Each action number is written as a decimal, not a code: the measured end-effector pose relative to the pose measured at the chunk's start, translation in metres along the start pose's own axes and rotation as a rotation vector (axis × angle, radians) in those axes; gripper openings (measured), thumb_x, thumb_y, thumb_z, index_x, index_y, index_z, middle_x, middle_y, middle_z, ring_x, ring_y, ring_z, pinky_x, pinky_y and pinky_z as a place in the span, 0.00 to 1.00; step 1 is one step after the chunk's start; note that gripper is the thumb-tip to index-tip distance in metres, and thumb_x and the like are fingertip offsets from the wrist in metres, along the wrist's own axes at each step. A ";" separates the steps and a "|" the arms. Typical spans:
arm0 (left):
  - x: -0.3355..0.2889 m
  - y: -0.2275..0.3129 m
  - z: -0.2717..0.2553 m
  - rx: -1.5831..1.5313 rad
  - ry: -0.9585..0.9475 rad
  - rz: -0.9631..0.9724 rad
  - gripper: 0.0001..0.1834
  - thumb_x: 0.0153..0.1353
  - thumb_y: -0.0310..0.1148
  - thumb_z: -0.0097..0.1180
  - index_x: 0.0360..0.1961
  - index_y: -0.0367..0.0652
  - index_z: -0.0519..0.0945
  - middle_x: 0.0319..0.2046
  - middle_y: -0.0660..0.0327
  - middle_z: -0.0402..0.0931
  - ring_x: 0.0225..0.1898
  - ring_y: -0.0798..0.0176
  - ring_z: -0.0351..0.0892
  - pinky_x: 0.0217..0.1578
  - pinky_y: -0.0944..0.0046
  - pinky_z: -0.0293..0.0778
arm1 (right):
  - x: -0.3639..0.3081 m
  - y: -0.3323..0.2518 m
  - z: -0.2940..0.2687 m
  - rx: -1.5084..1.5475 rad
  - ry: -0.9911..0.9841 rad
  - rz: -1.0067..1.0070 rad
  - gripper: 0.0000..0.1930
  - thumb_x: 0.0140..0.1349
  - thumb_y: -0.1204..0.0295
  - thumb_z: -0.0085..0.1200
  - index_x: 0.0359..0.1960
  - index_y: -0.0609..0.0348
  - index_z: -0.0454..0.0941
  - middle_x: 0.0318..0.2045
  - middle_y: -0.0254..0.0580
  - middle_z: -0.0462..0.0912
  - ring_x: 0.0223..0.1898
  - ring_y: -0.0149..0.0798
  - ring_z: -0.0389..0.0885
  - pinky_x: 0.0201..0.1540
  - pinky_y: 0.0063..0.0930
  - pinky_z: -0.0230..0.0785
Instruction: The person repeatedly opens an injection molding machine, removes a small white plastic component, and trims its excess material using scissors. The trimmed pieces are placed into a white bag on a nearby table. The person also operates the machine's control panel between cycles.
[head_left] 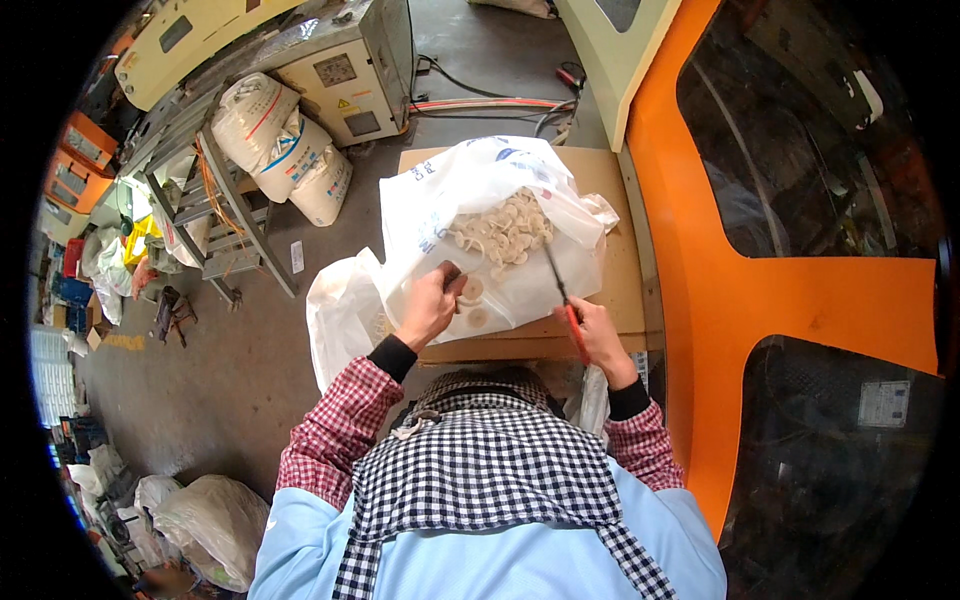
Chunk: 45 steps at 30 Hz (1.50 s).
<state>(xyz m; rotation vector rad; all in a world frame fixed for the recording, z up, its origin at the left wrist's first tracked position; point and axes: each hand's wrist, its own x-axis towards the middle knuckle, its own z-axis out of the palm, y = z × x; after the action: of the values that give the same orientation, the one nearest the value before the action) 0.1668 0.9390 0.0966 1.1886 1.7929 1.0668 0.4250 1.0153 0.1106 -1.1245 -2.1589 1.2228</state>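
Note:
On a cardboard-topped surface lies a large white plastic bag point(430, 215), spread out with its mouth toward me. A heap of small cream-coloured pieces point(505, 230), some of them ring-like, rests on it. My left hand point(430, 305) is over the bag's near left part, its fingers closed; what they hold, if anything, is hidden. Beside those fingers are a couple of round beige pieces point(478, 318). My right hand point(600, 338) grips a red-handled tool point(560, 278) with a long, thin, dark shaft. The shaft points away from me to the heap's right edge.
Cardboard point(625, 245) shows around the bag. Close on my right stands an orange machine frame point(690, 330) with dark windows. Stacked white sacks point(285, 145) and a metal step frame point(225, 215) stand at the far left. Cables point(490, 103) cross the floor beyond.

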 end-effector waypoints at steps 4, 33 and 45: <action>-0.025 -0.004 0.025 -0.465 0.092 -0.018 0.09 0.63 0.28 0.46 0.35 0.29 0.68 0.28 0.54 0.73 0.29 0.60 0.81 0.28 0.67 0.76 | -0.037 0.008 0.007 0.674 -0.402 0.226 0.26 0.64 0.45 0.36 0.29 0.59 0.69 0.12 0.34 0.66 0.16 0.28 0.67 0.21 0.23 0.60; -0.032 -0.006 0.040 -0.859 0.143 -0.194 0.11 0.64 0.29 0.46 0.38 0.27 0.66 0.38 0.48 0.72 0.40 0.52 0.79 0.45 0.59 0.76 | -0.021 -0.010 0.054 0.490 -0.426 0.226 0.33 0.62 0.41 0.35 0.17 0.63 0.68 0.08 0.35 0.68 0.09 0.30 0.69 0.12 0.22 0.60; -0.015 -0.013 0.050 -0.790 0.178 -0.217 0.11 0.63 0.28 0.47 0.35 0.28 0.64 0.35 0.49 0.72 0.40 0.52 0.79 0.46 0.59 0.75 | -0.013 0.020 0.069 0.487 -0.321 0.096 0.31 0.65 0.48 0.36 0.13 0.61 0.66 0.07 0.33 0.66 0.06 0.28 0.65 0.09 0.20 0.56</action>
<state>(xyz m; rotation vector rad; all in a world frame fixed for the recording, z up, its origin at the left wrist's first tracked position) 0.2115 0.9341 0.0666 0.4217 1.3518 1.5715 0.3947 0.9752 0.0570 -0.8729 -1.8655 1.9509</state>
